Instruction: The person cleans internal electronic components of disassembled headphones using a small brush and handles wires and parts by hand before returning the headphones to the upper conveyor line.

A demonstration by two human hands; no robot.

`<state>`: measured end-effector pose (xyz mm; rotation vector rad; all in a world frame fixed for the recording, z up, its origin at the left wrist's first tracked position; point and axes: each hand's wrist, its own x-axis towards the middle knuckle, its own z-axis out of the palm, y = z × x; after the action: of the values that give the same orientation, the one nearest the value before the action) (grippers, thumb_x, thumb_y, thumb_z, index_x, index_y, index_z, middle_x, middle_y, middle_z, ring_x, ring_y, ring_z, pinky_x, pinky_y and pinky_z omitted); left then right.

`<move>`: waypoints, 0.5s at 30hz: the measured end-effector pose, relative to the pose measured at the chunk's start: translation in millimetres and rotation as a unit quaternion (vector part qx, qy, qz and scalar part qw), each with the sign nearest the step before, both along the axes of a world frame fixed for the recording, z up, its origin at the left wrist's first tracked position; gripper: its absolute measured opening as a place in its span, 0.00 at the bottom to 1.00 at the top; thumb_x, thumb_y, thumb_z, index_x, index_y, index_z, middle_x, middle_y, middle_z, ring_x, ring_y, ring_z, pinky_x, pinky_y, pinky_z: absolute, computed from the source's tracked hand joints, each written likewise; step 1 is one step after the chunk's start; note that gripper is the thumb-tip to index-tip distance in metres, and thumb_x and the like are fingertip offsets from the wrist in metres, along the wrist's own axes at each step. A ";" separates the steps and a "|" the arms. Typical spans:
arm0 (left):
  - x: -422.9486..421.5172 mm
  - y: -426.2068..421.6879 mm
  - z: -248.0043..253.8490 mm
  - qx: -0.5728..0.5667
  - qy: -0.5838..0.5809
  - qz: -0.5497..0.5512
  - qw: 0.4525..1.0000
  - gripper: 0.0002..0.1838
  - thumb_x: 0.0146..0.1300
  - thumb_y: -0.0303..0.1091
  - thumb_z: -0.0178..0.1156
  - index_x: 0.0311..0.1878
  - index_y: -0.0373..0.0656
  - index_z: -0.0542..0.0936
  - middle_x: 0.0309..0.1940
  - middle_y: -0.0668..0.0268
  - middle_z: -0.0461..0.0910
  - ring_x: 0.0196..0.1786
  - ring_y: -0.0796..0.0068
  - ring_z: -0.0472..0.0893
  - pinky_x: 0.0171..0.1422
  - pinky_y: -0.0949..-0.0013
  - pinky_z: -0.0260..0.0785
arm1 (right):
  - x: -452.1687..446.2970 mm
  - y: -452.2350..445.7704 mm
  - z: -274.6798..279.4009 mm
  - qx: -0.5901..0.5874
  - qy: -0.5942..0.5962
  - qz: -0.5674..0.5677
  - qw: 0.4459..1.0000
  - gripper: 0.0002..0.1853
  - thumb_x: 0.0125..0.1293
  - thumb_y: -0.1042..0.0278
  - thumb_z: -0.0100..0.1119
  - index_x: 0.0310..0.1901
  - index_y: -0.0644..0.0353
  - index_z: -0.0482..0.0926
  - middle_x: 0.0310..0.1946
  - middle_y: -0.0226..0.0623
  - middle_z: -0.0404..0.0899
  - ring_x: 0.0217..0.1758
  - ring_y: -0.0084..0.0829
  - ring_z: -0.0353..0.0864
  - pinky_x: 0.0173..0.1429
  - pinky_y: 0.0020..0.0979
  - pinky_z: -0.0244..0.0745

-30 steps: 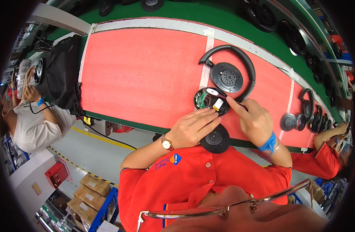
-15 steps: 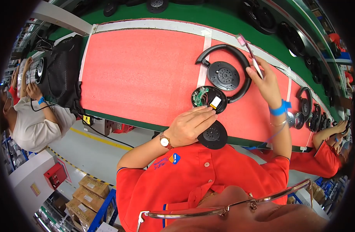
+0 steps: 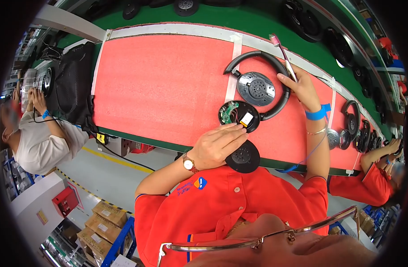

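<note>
A pair of black headphones lies on the pink mat. Its near ear cup is opened, showing a green circuit board and a silver battery. My left hand closes over this cup's near rim, fingers together and thumb hidden. Just below the fingers sits a round black ear pad. My right hand is closed around a toothbrush, pink bristles up, beside the headband's right side. The far ear cup shows a round plate with small holes.
More headphones lie on the mat at right, near a co-worker's red sleeve. Black headphone parts sit on the green surface beyond the white edge. A black bag and another person are at left.
My right hand and the toothbrush have shifted slightly left and down, and the hand has turned a little. My left hand stays at the opened ear cup.
</note>
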<state>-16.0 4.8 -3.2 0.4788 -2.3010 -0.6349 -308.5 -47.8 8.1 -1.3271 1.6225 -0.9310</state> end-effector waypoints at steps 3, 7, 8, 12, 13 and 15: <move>-0.4 0.5 -1.3 -0.001 0.004 0.004 1.000 0.18 0.49 0.25 0.61 0.46 0.34 0.82 0.43 0.56 0.82 0.51 0.60 0.82 0.58 0.60 0.76 | 2.4 1.3 9.4 0.089 -0.091 -0.031 0.991 0.24 0.63 0.65 0.64 0.60 0.62 0.74 0.22 0.16 0.61 0.21 0.11 0.55 0.22 0.18 0.44; 0.1 0.8 -1.2 -0.006 -0.008 0.001 1.000 0.18 0.49 0.25 0.61 0.46 0.33 0.82 0.43 0.56 0.82 0.51 0.60 0.82 0.59 0.60 0.76 | -0.8 1.0 9.6 0.105 -0.134 -0.029 0.985 0.25 0.62 0.66 0.64 0.62 0.61 0.73 0.21 0.15 0.60 0.19 0.09 0.52 0.21 0.18 0.40; 0.0 1.0 -1.5 -0.008 -0.008 0.001 1.000 0.18 0.48 0.25 0.61 0.46 0.33 0.82 0.43 0.56 0.82 0.51 0.60 0.82 0.59 0.60 0.76 | -1.1 1.3 10.9 0.105 -0.134 -0.029 0.985 0.25 0.62 0.66 0.64 0.62 0.61 0.73 0.21 0.15 0.60 0.19 0.09 0.52 0.21 0.18 0.40; -0.1 1.3 -1.2 -0.009 -0.013 -0.001 1.000 0.18 0.49 0.26 0.61 0.46 0.33 0.82 0.43 0.56 0.82 0.51 0.60 0.82 0.59 0.60 0.76 | -9.1 1.5 9.3 0.126 -0.168 -0.007 0.978 0.22 0.63 0.65 0.63 0.57 0.63 0.75 0.20 0.16 0.60 0.17 0.09 0.51 0.19 0.17 0.39; 0.0 1.6 -1.5 -0.010 -0.013 0.000 1.000 0.18 0.49 0.26 0.61 0.46 0.33 0.82 0.44 0.56 0.82 0.51 0.60 0.82 0.59 0.60 0.76 | -12.9 1.9 7.3 0.137 -0.172 0.006 0.976 0.20 0.64 0.64 0.63 0.54 0.64 0.75 0.19 0.17 0.61 0.16 0.09 0.50 0.19 0.17 0.39; -0.1 2.1 -1.4 -0.012 -0.013 0.000 1.000 0.18 0.49 0.25 0.61 0.46 0.33 0.81 0.44 0.56 0.82 0.51 0.60 0.82 0.59 0.60 0.76 | -16.7 3.3 7.7 0.135 -0.185 0.017 0.973 0.17 0.64 0.63 0.63 0.49 0.64 0.77 0.19 0.17 0.61 0.16 0.10 0.51 0.19 0.18 0.40</move>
<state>-16.1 6.9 -4.6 0.4786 -2.3296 -0.6049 -325.2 -44.5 15.8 -0.9298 1.3739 -0.8445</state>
